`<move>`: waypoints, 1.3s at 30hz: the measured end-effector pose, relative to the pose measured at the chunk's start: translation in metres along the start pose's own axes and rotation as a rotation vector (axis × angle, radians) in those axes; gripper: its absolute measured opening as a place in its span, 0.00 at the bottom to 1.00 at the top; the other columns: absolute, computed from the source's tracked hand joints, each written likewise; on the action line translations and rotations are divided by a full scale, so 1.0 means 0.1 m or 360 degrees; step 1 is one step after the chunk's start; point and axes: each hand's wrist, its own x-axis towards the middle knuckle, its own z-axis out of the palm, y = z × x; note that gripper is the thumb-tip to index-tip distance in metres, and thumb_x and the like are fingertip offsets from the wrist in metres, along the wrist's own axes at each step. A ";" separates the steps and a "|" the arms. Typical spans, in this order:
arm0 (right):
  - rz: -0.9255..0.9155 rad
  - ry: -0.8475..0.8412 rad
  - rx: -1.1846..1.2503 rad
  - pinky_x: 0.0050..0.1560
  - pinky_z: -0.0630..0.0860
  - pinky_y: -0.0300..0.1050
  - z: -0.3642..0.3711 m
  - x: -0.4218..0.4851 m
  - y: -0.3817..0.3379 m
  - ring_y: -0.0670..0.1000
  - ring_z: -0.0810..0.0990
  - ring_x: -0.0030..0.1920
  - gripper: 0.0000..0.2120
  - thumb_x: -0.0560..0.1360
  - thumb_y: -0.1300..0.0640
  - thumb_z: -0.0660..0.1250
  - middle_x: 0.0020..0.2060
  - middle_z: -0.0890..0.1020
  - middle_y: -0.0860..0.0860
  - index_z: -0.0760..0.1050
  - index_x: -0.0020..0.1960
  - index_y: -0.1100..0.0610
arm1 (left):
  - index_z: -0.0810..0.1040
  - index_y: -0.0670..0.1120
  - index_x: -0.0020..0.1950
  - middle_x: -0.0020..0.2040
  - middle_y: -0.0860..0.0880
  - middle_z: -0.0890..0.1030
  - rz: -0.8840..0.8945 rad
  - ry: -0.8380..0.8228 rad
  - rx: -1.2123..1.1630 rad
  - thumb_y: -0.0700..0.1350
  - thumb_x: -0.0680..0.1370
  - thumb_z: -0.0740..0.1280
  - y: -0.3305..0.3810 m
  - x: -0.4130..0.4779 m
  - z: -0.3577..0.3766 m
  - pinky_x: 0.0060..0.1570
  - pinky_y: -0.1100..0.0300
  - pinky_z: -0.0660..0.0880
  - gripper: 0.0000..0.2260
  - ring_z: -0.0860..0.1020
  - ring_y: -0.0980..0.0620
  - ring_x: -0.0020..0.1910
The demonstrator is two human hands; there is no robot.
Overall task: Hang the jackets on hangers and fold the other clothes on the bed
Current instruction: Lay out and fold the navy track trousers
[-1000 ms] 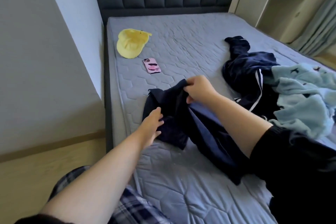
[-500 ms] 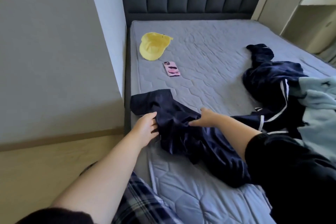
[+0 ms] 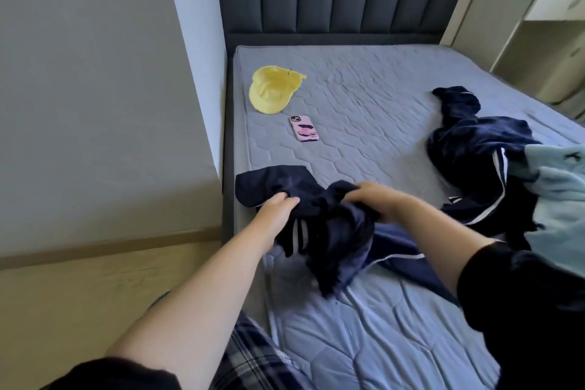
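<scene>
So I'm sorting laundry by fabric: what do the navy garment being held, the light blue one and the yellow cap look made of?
Navy garment: smooth knit with a slight sheen, likely polyester tracksuit fabric; folds catch soft highlights.
Light blue garment: matte, fuzzy-looking, probably fleece; thick rounded folds.
Yellow cap: matte woven cloth, perhaps cotton; crown lies slumped.

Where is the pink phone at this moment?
Head view: the pink phone lies on the left part of the bed, just nearer than the yellow cap and beyond the navy garment.
</scene>
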 end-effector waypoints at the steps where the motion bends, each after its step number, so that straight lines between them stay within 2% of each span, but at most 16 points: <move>1: -0.0004 -0.0031 0.0158 0.32 0.77 0.38 -0.08 -0.01 -0.12 0.50 0.81 0.31 0.04 0.74 0.68 0.63 0.32 0.82 0.55 0.77 0.45 0.64 | 0.77 0.52 0.47 0.50 0.50 0.80 -0.0070 -0.0016 -0.0092 0.44 0.80 0.62 0.06 0.03 -0.03 0.56 0.56 0.73 0.06 0.77 0.51 0.52; 3: -0.0048 0.0197 0.0261 0.37 0.77 0.43 -0.20 0.02 -0.27 0.53 0.80 0.38 0.10 0.76 0.67 0.64 0.38 0.82 0.59 0.74 0.55 0.71 | 0.78 0.49 0.55 0.54 0.45 0.80 -0.0205 -0.0065 -0.0229 0.44 0.80 0.62 0.15 0.06 -0.09 0.57 0.53 0.74 0.07 0.78 0.47 0.52; 6: -0.0045 0.0898 -0.0303 0.56 0.71 0.49 -0.27 0.14 -0.17 0.58 0.76 0.57 0.26 0.78 0.60 0.64 0.59 0.77 0.62 0.62 0.72 0.66 | 0.70 0.51 0.68 0.57 0.50 0.77 -0.0088 0.0037 0.0036 0.47 0.81 0.60 0.16 0.05 -0.11 0.51 0.56 0.72 0.16 0.76 0.51 0.54; 7: -0.0064 0.0996 -0.0450 0.61 0.68 0.48 -0.25 0.15 -0.11 0.59 0.73 0.63 0.27 0.78 0.58 0.63 0.64 0.74 0.61 0.59 0.74 0.63 | 0.68 0.51 0.71 0.57 0.51 0.76 -0.0041 0.0056 0.0134 0.46 0.81 0.60 0.15 0.05 -0.10 0.51 0.57 0.71 0.18 0.75 0.53 0.55; 11: -0.0040 0.0668 -0.0688 0.61 0.70 0.50 -0.03 0.27 0.27 0.59 0.71 0.66 0.30 0.78 0.48 0.63 0.71 0.65 0.58 0.59 0.75 0.59 | 0.63 0.48 0.75 0.64 0.48 0.73 -0.0113 -0.0124 0.0253 0.43 0.81 0.60 0.01 0.07 0.09 0.57 0.57 0.68 0.21 0.72 0.51 0.60; 14: 0.0163 0.0439 -0.0909 0.64 0.70 0.51 0.08 0.34 0.55 0.59 0.69 0.68 0.38 0.74 0.41 0.67 0.71 0.65 0.58 0.57 0.75 0.58 | 0.62 0.44 0.76 0.71 0.47 0.69 -0.0106 -0.0165 0.0359 0.41 0.81 0.59 -0.12 0.13 0.23 0.62 0.57 0.65 0.22 0.70 0.50 0.66; 17: 0.0304 0.0379 -0.0914 0.63 0.71 0.51 0.09 0.38 0.81 0.59 0.69 0.67 0.42 0.70 0.44 0.72 0.68 0.68 0.58 0.55 0.75 0.58 | 0.61 0.44 0.76 0.74 0.46 0.66 -0.0102 -0.0186 0.0442 0.39 0.81 0.60 -0.19 0.21 0.31 0.67 0.58 0.62 0.23 0.67 0.49 0.71; 20: 0.0299 0.0404 -0.0894 0.53 0.75 0.47 0.10 0.40 0.92 0.55 0.76 0.55 0.37 0.70 0.49 0.72 0.59 0.75 0.55 0.59 0.72 0.58 | 0.62 0.43 0.75 0.74 0.44 0.66 -0.0050 -0.0175 0.0540 0.37 0.80 0.61 -0.25 0.31 0.33 0.68 0.60 0.61 0.24 0.65 0.50 0.73; 22: 0.0226 0.0376 -0.0915 0.52 0.76 0.48 0.14 0.41 0.93 0.52 0.77 0.49 0.35 0.68 0.51 0.73 0.52 0.77 0.51 0.62 0.69 0.58 | 0.63 0.45 0.75 0.74 0.45 0.66 -0.0013 -0.0185 0.0634 0.38 0.79 0.61 -0.27 0.35 0.34 0.64 0.63 0.62 0.24 0.65 0.50 0.72; 25: 0.0120 0.0217 -0.0953 0.59 0.73 0.47 0.25 0.42 0.93 0.54 0.76 0.60 0.46 0.67 0.51 0.74 0.62 0.75 0.53 0.51 0.76 0.54 | 0.62 0.47 0.76 0.75 0.48 0.64 0.0017 -0.0231 0.0633 0.37 0.77 0.64 -0.26 0.39 0.34 0.64 0.62 0.62 0.27 0.64 0.50 0.72; 27: 0.0039 0.0230 -0.1035 0.55 0.73 0.43 0.31 0.41 0.97 0.55 0.76 0.61 0.44 0.70 0.56 0.69 0.64 0.75 0.55 0.48 0.78 0.53 | 0.62 0.49 0.76 0.75 0.50 0.63 -0.0030 -0.0275 0.0483 0.36 0.77 0.64 -0.22 0.38 0.35 0.66 0.58 0.62 0.28 0.62 0.50 0.73; 30: -0.0068 0.0394 -0.0718 0.50 0.74 0.38 0.33 0.37 0.97 0.52 0.80 0.56 0.30 0.71 0.65 0.64 0.56 0.80 0.51 0.64 0.72 0.55 | 0.62 0.50 0.76 0.74 0.50 0.64 -0.0042 -0.0316 0.0400 0.34 0.76 0.64 -0.18 0.35 0.34 0.67 0.56 0.62 0.29 0.64 0.50 0.71; 32: -0.0107 0.0398 -0.0374 0.41 0.76 0.34 0.32 0.31 0.89 0.43 0.82 0.43 0.22 0.70 0.69 0.61 0.44 0.82 0.46 0.75 0.62 0.57 | 0.62 0.51 0.75 0.73 0.51 0.65 0.0039 -0.0309 0.0503 0.33 0.75 0.67 -0.15 0.31 0.31 0.64 0.60 0.65 0.32 0.66 0.52 0.68; 34: -0.0186 0.0408 -0.0278 0.36 0.75 0.32 0.26 0.26 0.71 0.40 0.80 0.34 0.21 0.70 0.71 0.59 0.38 0.82 0.45 0.78 0.57 0.55 | 0.60 0.51 0.76 0.73 0.50 0.62 0.0153 -0.0255 0.0670 0.33 0.72 0.70 -0.09 0.28 0.26 0.66 0.61 0.65 0.36 0.64 0.53 0.69; 37: -0.0361 0.0450 -0.0273 0.35 0.72 0.26 0.13 0.20 0.31 0.34 0.78 0.34 0.24 0.68 0.72 0.58 0.37 0.81 0.41 0.77 0.53 0.48 | 0.61 0.51 0.76 0.75 0.47 0.57 0.0381 -0.0095 0.1020 0.35 0.70 0.72 0.09 0.28 0.17 0.71 0.57 0.61 0.37 0.60 0.49 0.73; 39: -0.0439 0.0491 -0.0245 0.33 0.70 0.24 0.06 0.17 0.01 0.32 0.77 0.32 0.23 0.69 0.70 0.58 0.37 0.80 0.40 0.75 0.52 0.45 | 0.65 0.49 0.74 0.73 0.47 0.63 0.0538 -0.0009 0.1110 0.36 0.70 0.73 0.27 0.30 0.12 0.69 0.58 0.61 0.35 0.63 0.48 0.72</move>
